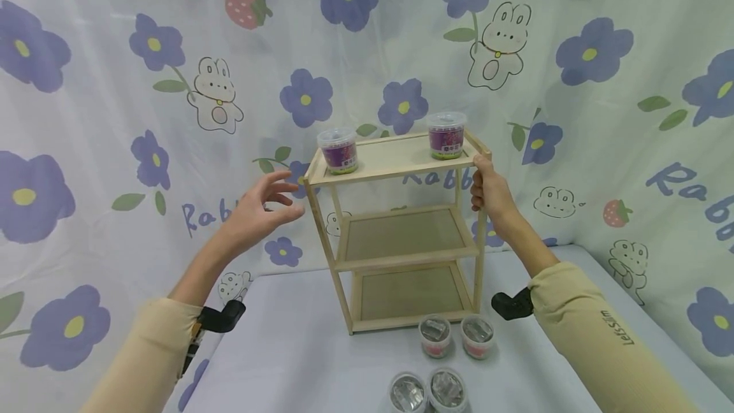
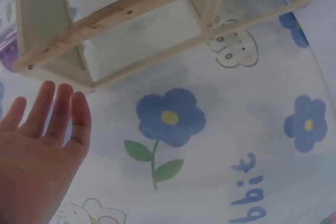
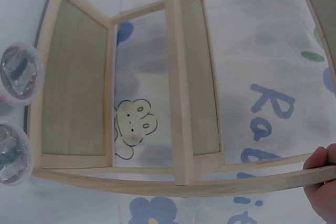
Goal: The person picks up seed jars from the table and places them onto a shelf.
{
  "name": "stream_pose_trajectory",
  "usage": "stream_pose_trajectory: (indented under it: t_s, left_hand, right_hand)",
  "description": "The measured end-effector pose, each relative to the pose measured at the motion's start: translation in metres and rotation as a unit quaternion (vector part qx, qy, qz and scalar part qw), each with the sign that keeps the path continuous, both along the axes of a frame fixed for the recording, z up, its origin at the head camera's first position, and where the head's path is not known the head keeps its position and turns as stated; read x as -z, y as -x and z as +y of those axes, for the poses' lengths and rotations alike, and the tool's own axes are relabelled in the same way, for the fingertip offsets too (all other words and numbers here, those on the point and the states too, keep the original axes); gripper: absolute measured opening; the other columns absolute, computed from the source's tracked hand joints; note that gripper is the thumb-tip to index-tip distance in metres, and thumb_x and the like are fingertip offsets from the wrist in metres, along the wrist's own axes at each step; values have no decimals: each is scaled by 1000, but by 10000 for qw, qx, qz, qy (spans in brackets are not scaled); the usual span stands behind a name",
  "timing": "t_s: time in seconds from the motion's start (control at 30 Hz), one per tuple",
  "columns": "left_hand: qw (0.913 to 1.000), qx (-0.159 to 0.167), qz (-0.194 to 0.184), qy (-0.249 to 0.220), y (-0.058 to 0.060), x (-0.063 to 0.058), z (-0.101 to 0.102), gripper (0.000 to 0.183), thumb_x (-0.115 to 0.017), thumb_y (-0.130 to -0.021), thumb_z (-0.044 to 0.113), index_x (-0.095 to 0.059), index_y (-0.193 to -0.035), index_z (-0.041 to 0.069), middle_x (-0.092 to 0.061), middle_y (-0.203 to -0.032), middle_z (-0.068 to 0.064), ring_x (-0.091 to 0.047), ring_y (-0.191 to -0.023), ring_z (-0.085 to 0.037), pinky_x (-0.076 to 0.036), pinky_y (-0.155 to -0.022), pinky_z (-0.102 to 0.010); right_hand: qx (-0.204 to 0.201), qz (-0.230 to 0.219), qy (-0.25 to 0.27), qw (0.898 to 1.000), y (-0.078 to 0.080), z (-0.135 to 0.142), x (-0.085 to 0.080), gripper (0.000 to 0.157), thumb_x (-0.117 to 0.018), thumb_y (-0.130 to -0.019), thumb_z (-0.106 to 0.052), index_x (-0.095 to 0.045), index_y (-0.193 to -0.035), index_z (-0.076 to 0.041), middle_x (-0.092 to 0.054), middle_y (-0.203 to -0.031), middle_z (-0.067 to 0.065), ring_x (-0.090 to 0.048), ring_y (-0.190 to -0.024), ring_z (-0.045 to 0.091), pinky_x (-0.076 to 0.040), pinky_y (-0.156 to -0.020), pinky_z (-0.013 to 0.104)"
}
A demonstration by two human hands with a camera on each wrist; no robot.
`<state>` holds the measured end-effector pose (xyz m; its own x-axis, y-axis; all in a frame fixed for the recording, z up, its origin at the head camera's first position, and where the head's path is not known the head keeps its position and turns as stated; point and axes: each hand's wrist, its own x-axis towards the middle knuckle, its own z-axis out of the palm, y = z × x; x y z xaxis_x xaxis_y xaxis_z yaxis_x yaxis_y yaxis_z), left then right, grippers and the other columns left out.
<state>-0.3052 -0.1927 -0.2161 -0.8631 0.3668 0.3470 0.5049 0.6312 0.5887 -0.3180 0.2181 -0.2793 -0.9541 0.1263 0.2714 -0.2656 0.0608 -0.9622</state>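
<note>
A wooden three-tier shelf [image 1: 404, 260] stands on the white table, turned slightly. My right hand [image 1: 492, 193] grips its front right post near the top; in the right wrist view the fingers [image 3: 320, 163] wrap round that post. To the left of the shelf, my left hand [image 1: 260, 206] is held in the air with fingers apart and relaxed, touching nothing. In the left wrist view the left hand [image 2: 44, 140] is just beside the shelf's upper corner. On the top tier sit two clear-lidded tubs with purple labels, a left tub [image 1: 339, 152] and a right tub [image 1: 446, 136].
Before the shelf's lower right stand two small lidded cups, a left cup [image 1: 434, 335] and a right cup [image 1: 477, 336]. Nearer the front are two more, one cup [image 1: 408, 394] beside another cup [image 1: 448, 390]. A flowered curtain [image 1: 367, 50] hangs behind the table [image 1: 275, 349].
</note>
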Motion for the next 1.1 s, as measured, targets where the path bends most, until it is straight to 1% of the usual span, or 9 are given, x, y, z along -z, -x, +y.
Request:
stream_pose_trajectory:
  t_s: [0.17, 0.27, 0.43, 0.57, 0.7, 0.87, 1.0, 1.1]
  left_hand:
    - [9999, 75, -106, -22, -1, 8, -1, 77, -69, -92, 33, -28, -154, 15, -50, -144, -14, -51, -122, -31, -43, -96, -54]
    - [9999, 89, -97, -24, -1, 12, -2, 76, -69, -92, 33, -28, -154, 14, -49, -145, -16, -51, -122, -32, -43, -96, -55]
    - [9999, 104, -85, -27, -2, 20, -3, 73, -69, -93, 30, -30, -152, 12, -50, -144, -16, -52, -121, -32, -45, -93, -53]
    - [9999, 71, -144, 41, -2, 27, -4, 73, -68, -93, 32, -31, -152, 13, -51, -143, -15, -52, -121, -32, -47, -91, -50]
    - [9998, 40, -186, 88, -2, 35, -3, 74, -69, -92, 34, -31, -152, 13, -52, -142, -14, -53, -120, -31, -48, -89, -48]
    - [9999, 46, -87, 127, -2, 47, -4, 74, -69, -92, 34, -32, -152, 13, -54, -140, -15, -55, -118, -31, -49, -89, -48]
    - [9999, 120, -100, 4, -2, 58, -4, 73, -70, -91, 31, -33, -151, 11, -55, -139, -17, -56, -116, -31, -50, -88, -45]
    - [9996, 134, -245, -89, -3, 66, -5, 73, -70, -91, 31, -33, -151, 11, -55, -138, -16, -55, -117, -31, -51, -85, -40]
  right_hand:
    - [19, -9, -3, 10000, 0, 1, 0, 50, -34, -99, -58, -31, -71, -17, -28, -56, -9, -28, -53, 10, -34, -61, 31]
    - [52, 5, 20, 10000, 0, 0, 0, 51, -35, -99, -59, -31, -71, -16, -28, -55, -9, -28, -53, 10, -34, -61, 30]
    - [66, 1, 45, 10000, 1, -1, 0, 52, -36, -98, -60, -31, -71, -16, -28, -55, -10, -28, -53, 9, -34, -61, 30]
    - [39, 3, 59, 10000, 1, 0, 0, 52, -36, -98, -60, -31, -71, -16, -27, -55, -9, -28, -53, 9, -34, -61, 31]
    - [26, 8, 71, 10000, 1, 0, 1, 52, -36, -99, -59, -31, -71, -16, -27, -55, -9, -27, -53, 9, -33, -61, 31]
    - [17, 6, 78, 10000, 1, 0, 1, 52, -36, -99, -60, -31, -70, -17, -27, -55, -9, -27, -53, 9, -34, -61, 31]
    - [-1, -22, 58, 10000, 0, 1, 0, 52, -35, -99, -60, -31, -70, -17, -27, -55, -9, -28, -52, 10, -34, -61, 31]
    - [-10, -48, 47, 10000, 1, 1, 0, 51, -35, -99, -60, -31, -70, -17, -28, -55, -9, -28, -53, 10, -34, -61, 32]
